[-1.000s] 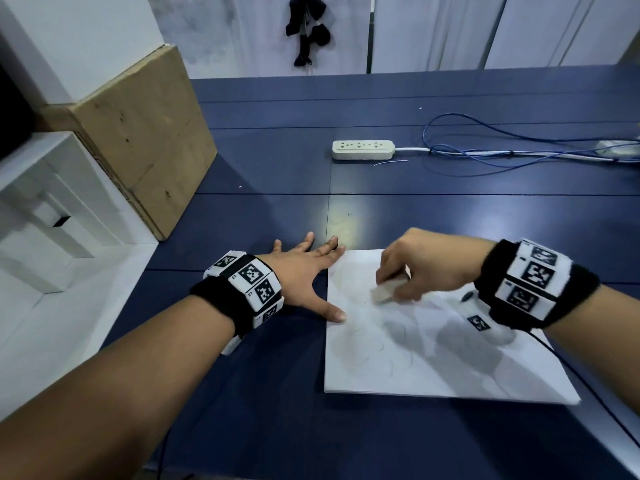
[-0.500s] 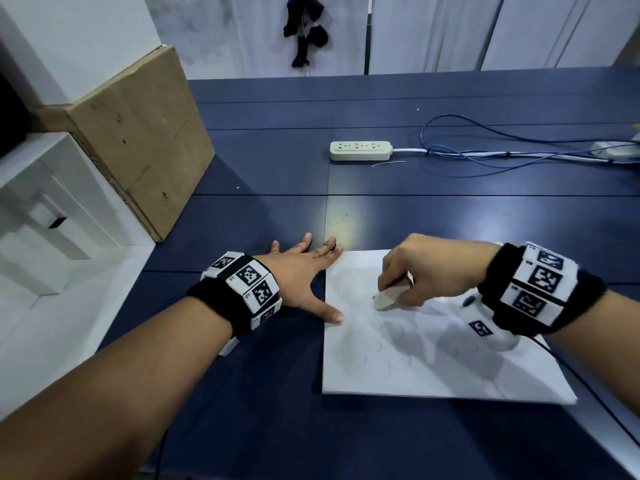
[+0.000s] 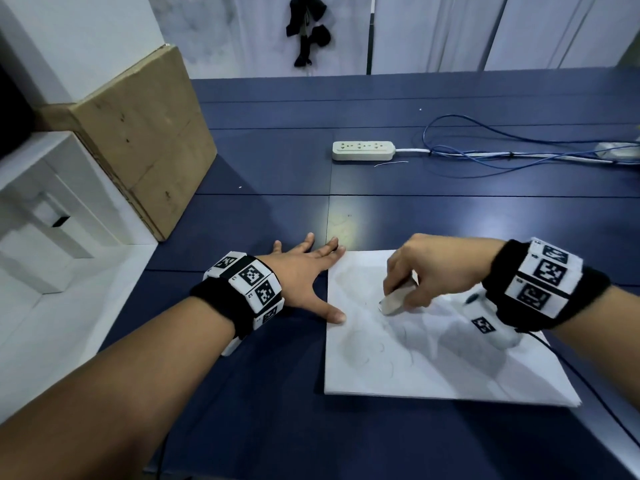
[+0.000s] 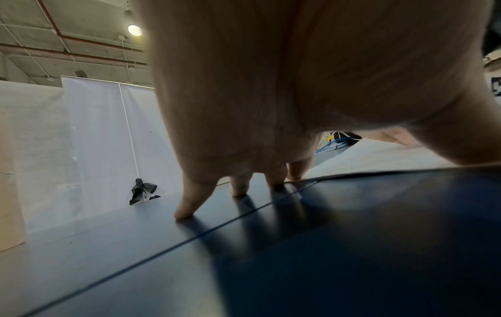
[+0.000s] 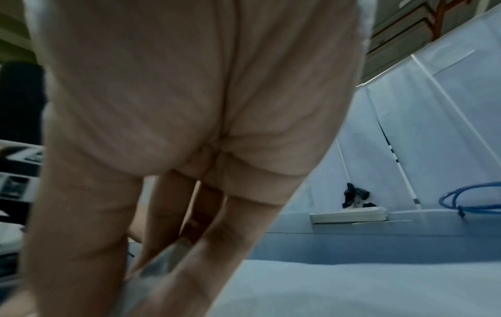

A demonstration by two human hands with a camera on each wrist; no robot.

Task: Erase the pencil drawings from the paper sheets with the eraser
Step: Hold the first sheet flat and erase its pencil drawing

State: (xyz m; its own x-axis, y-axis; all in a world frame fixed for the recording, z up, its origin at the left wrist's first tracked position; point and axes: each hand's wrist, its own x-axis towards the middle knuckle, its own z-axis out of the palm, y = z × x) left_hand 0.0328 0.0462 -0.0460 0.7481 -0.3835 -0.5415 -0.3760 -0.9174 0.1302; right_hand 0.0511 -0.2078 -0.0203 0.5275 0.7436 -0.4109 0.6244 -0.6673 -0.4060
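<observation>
A white paper sheet (image 3: pixel 450 368) with faint pencil curls lies on the dark blue table (image 3: pixel 277 427). My right hand (image 3: pixel 401 292) pinches a white eraser (image 3: pixel 393 302) and holds its tip down on the upper middle of the sheet. My left hand (image 3: pixel 311 271) lies flat with its fingers spread, the thumb on the sheet's left edge and the fingertips at its far left corner. In the left wrist view the straight fingers (image 4: pixel 189 203) rest on the table beside the paper (image 4: pixel 379 158). The right wrist view is blurred; the fingers (image 5: pixel 211 246) point down at the paper (image 5: pixel 352 289).
A white power strip (image 3: pixel 363 150) with blue cables (image 3: pixel 502 157) lies further back on the table. A cardboard box (image 3: pixel 145 133) leans at the left, next to a white shelf unit (image 3: pixel 52 220). White curtains (image 3: pixel 450 29) close off the far side.
The right hand has slid the eraser a little down and to the right over the sheet. The left hand has stayed flat on the paper's left edge.
</observation>
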